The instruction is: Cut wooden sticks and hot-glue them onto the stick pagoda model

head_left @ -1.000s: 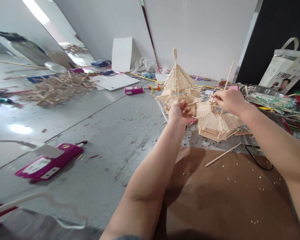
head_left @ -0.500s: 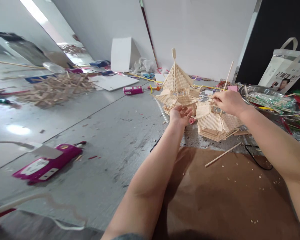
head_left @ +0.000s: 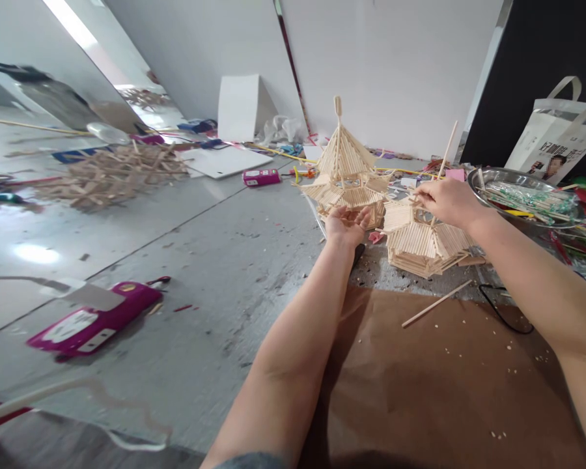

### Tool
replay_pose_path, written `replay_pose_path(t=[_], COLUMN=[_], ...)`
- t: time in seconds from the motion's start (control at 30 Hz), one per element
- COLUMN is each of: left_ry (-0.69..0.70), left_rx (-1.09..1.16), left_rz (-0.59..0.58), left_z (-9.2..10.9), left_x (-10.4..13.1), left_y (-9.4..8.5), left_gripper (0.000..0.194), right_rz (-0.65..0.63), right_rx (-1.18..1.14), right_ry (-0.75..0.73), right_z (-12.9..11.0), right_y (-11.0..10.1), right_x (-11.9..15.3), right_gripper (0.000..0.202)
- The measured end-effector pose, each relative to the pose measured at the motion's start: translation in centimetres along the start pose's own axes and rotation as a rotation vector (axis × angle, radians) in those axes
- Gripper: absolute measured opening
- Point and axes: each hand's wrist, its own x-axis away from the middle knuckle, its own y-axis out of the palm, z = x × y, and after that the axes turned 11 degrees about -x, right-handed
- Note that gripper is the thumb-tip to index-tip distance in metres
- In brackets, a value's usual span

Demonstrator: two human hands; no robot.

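Magenta plastic boxes (head_left: 95, 319), I count two, on the grey floor (head_left: 215, 260). Pointed pale-wood stick pagoda (head_left: 344, 156), one. Left hand (head_left: 348, 225), palm up before the pagoda, fingers loosely spread, seemingly empty. Low, many-sided pale-wood stick tier (head_left: 422, 244), one, beside the pagoda. Right hand (head_left: 442, 198), fingers bunched at the tier's top, probably for delicate control; I cannot tell what they pinch. Round steel bowl (head_left: 510, 174), one, presumably corralling its contents.
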Motion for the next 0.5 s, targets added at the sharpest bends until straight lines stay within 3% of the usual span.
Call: replay_pose_path(t=[0.3, 0.5], left_ry=[0.118, 0.177], left_rx=[0.0, -0.051], left_rz=[-0.156, -0.189], left_z=[2.0, 2.6], left_x=[1.1, 2.0], left_y=[0.2, 0.5], left_gripper=[0.015, 0.021], right_rz=[0.006, 0.01], right_rx=[-0.019, -0.018], right_ry=[0.0, 0.001], right_z=[0.2, 0.2], right_y=[0.2, 0.2], right_x=[0.0, 0.0], right_gripper=[0.035, 0.035])
